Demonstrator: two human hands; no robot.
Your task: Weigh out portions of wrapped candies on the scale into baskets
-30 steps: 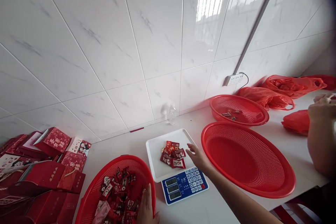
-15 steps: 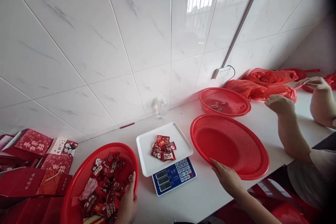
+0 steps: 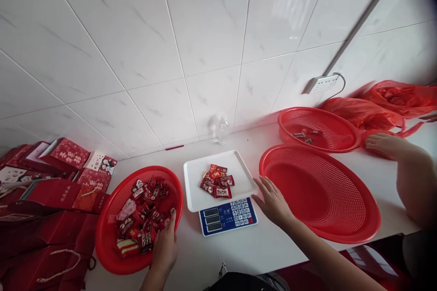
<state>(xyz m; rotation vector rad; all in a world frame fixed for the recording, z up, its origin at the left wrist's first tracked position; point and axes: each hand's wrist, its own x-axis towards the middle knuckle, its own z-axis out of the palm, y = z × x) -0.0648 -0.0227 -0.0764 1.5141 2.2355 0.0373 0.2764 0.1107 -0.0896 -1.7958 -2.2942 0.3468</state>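
My left hand [image 3: 165,246] grips the right rim of a red plastic basket [image 3: 104,232] full of wrapped candies [image 3: 143,218]. My right hand [image 3: 273,199] is open, fingers stretched out, between the scale and a large bare red basket [image 3: 290,186]. Its fingertips lie close to the right edge of the white scale tray [image 3: 194,186]; whether they touch it I cannot tell. On the tray rests a small heap of red wrapped candies [image 3: 217,182]. Below it shows the blue panel of the digital scale [image 3: 228,218], with keys and dark displays.
Red gift boxes [image 3: 61,195] crowd the left side. A third red basket [image 3: 341,132] at the back right holds a few candies. Red plastic bags [image 3: 368,111] and another person's arm [image 3: 409,168] are at the right. A power strip [image 3: 321,84] hangs on the tiled wall.
My right hand has moved left from the large basket's near rim to beside the scale tray. My left hand stays on its basket's rim. The other person's near hand has lowered towards the table.
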